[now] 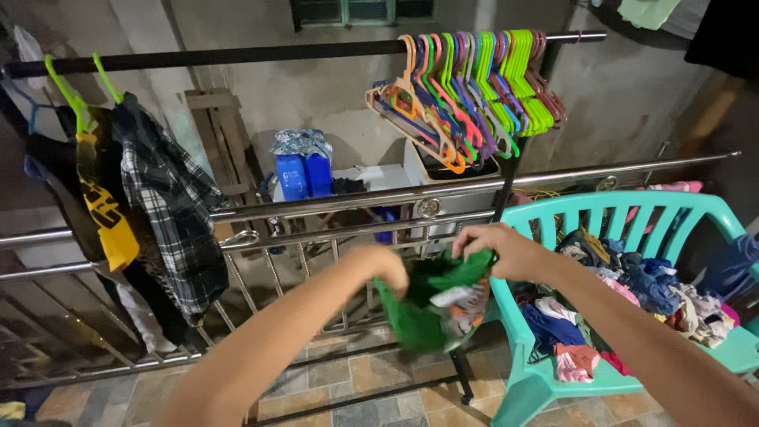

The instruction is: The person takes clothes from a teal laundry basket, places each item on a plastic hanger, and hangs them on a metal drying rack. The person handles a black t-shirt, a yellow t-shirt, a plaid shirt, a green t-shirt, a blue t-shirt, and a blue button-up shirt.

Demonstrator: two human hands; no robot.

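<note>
Both hands are closed on a green garment (pixel 427 304) held up in the air in front of the metal railing (pixel 332 207), just left of the turquoise plastic chair (pixel 624 213). The left hand (pixel 385 267) is clenched into the cloth at its upper left edge; the hand is blurred, so single fingers cannot be made out, but the grip is tight around a bunch of fabric. The right hand (pixel 496 247) pinches the garment's upper right corner, fingers curled over the top and thumb hidden behind the cloth. Between the two grips the garment sags in folds; a pale printed patch with orange shows on its lower right part, too crumpled to read as any shape.

A heap of mixed clothes (pixel 632 292) fills the seat of the chair, whose right side is cut off by the right edge. On the black rail (pixel 237 55) above hang a bunch of coloured hangers (pixel 474 95) near its right end and, at its left end, a plaid shirt (pixel 170 205) and a black and yellow garment (pixel 99 205) on green hangers.
</note>
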